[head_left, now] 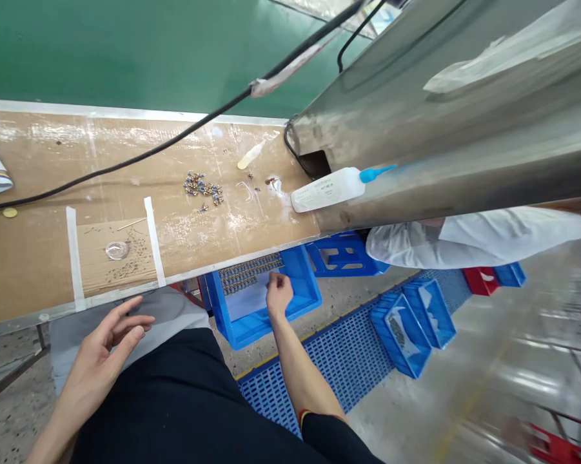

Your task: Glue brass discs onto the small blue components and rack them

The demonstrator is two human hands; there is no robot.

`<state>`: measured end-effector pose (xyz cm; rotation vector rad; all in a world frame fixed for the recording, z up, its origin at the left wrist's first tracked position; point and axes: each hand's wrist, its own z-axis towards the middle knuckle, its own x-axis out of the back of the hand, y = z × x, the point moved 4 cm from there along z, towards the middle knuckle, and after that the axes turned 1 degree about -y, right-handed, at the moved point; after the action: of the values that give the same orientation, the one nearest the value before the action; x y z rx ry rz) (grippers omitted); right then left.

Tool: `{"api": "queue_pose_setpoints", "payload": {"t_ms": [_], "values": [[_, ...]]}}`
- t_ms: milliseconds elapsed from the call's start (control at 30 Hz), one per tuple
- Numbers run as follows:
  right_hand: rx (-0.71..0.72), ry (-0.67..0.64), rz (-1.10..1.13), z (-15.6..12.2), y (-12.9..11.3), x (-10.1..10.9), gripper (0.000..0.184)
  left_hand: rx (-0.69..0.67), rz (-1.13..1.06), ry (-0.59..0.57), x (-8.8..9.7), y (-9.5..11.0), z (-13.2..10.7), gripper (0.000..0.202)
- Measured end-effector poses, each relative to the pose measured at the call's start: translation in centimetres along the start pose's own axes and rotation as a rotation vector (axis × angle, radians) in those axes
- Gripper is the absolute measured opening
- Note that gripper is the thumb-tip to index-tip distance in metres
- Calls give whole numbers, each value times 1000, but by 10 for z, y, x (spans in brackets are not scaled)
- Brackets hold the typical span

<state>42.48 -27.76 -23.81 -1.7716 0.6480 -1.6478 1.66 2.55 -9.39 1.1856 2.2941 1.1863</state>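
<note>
My right hand [279, 293] reaches down into a blue plastic crate [300, 296], its fingers curled just over a white sheet [246, 298] beside rows of small metal fittings [249, 272]. I cannot tell whether it pinches anything. My left hand [106, 341] hangs open below the wooden workbench's front edge [126, 301], holding nothing, with its fingers spread. On the bench lie a loose pile of small brass and blue fittings [202, 189], a white squeeze bottle with a blue nozzle [331, 190], and a taped cardboard piece [116, 261] holding a clear round dish [117, 250].
A stainless steel hood [416, 116] overhangs the bench's right side. A co-worker's white sleeve [464, 238] shows beneath it. A black cable [126, 158] crosses the bench. Blue crates [400, 335] and a red crate [481, 280] stand on the floor near a blue mesh mat [348, 361].
</note>
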Motion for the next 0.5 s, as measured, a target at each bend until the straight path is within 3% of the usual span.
{"api": "queue_pose_setpoints", "payload": {"t_ms": [100, 167, 333, 400, 500], "values": [[122, 113, 80, -10, -63, 12, 55, -5, 3, 8, 4, -3, 0, 72], [216, 58, 128, -14, -116, 7, 48, -7, 3, 10, 5, -5, 1, 72], [585, -464, 136, -16, -257, -53, 30, -42, -4, 44, 14, -7, -2, 69], [670, -504, 46, -9, -295, -77, 29, -53, -7, 86, 27, -12, -10, 68], [702, -486, -152, 1, -327, -102, 28, -56, -24, 266, 63, -25, -33, 67]]}}
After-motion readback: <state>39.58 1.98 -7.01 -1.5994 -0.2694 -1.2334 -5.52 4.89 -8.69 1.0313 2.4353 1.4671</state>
